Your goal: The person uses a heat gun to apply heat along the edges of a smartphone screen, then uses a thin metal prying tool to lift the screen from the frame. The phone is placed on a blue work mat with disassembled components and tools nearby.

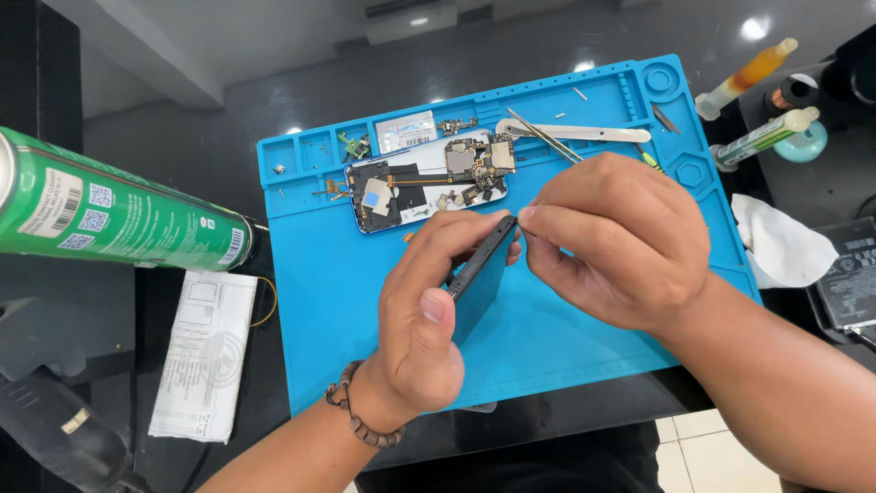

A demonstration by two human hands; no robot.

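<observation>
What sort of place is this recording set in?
Most likely a phone repair bench. A blue work mat holds an opened phone with bare circuit boards, tweezers lie above it, and the left hand and right hand work on a dark flat part.
</observation>
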